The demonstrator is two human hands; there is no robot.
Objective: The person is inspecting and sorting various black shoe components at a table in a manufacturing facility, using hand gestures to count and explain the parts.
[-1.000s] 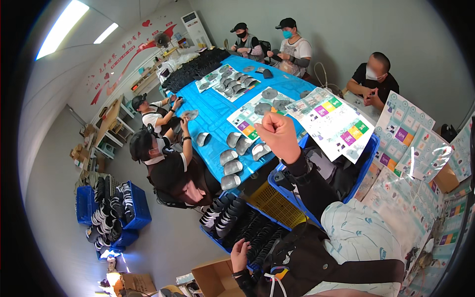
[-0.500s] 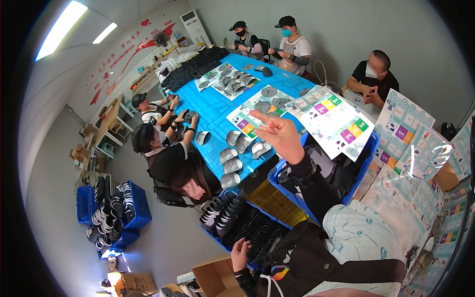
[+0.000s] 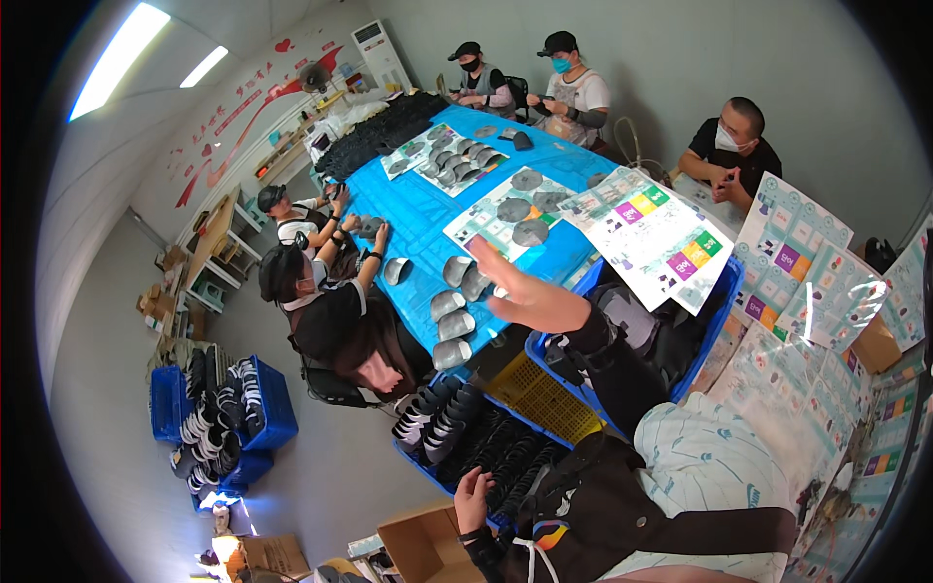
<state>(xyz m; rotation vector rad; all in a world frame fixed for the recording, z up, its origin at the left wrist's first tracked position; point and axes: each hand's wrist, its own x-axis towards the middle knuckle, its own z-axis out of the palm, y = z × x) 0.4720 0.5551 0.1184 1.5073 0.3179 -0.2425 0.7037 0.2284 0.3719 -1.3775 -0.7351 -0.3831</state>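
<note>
Head view shows the right hand (image 3: 535, 297) open and empty, near the grey curved pieces (image 3: 453, 324) on the table (image 3: 408, 219); the left hand (image 3: 471, 498) is half curled beside a crate (image 3: 420, 468). Its hold I cannot tell.

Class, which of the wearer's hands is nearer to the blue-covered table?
Right. The right hand is raised by the near corner of the blue-covered table; the left hand is low by the wearer's body, farther off.

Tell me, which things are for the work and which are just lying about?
Probably for the work: curved grey pieces, one in a co-worker's hands; blue-covered table; stacked dark pieces.

Probably just lying about: open cardboard box; fan; tall white appliance.
</note>
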